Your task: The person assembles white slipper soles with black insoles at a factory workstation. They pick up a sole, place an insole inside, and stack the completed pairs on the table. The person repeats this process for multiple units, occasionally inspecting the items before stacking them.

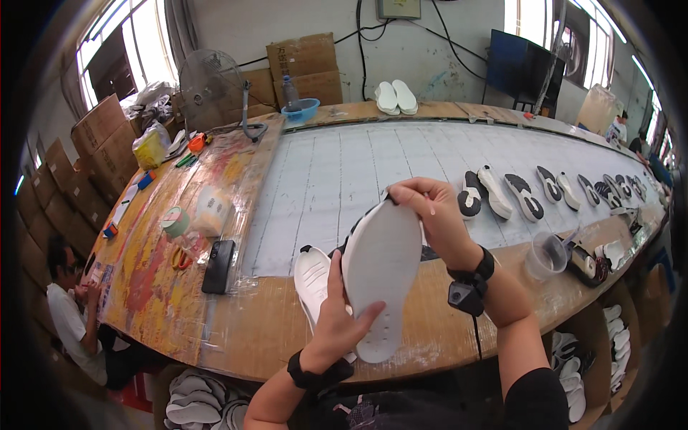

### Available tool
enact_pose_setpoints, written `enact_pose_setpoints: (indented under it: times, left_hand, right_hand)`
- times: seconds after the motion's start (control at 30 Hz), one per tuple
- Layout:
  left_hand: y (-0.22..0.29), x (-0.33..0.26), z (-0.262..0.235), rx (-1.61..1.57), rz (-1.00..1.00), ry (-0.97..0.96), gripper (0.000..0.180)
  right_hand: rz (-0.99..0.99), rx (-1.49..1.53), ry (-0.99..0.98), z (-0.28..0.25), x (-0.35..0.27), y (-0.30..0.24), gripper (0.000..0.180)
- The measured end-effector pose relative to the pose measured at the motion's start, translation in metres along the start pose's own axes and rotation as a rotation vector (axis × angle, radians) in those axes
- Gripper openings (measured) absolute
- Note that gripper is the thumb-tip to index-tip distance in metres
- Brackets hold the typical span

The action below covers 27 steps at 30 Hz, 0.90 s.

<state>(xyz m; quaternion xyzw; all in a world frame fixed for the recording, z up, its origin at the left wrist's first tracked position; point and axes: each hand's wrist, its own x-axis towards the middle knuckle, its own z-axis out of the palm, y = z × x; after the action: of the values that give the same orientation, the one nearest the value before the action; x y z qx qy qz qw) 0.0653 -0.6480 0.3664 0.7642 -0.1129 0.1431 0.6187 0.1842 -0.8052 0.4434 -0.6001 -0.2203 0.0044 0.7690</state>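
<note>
Head view: a white shoe insole [382,276] stands nearly upright above the surface [287,315], toe end up. Left hand [338,322] clasps its lower edge; right hand [433,215] pinches the top.

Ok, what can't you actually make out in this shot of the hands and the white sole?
Head view only:
- Underside of the white sole: turned away from the camera.
- The second sole on the table: partly covered by the left hand.
- Right hand fingertips: curled behind the sole's tip.
- Far shoe soles: too small, bent by the fisheye rim.
- Phone: screen dark.
</note>
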Motion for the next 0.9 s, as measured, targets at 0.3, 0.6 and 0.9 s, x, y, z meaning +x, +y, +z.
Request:
enact_pose_setpoints:
  times: [0.3,0.6,0.9]
  left_hand:
    - [-0.006,0.0,-0.035,-0.899,-0.282,0.179,0.044]
    - [0.005,0.006,-0.03,-0.819,-0.121,0.203,0.055]
    - [-0.004,0.005,-0.014,-0.361,0.025,0.198,0.071]
  right_hand:
    - [0.213,0.176,-0.436,0.026,-0.062,0.027,0.05]
    - [0.146,0.153,-0.262,0.026,-0.115,0.046,0.057]
    - [0.676,0.941,-0.273,0.001,-0.112,0.073,0.052]
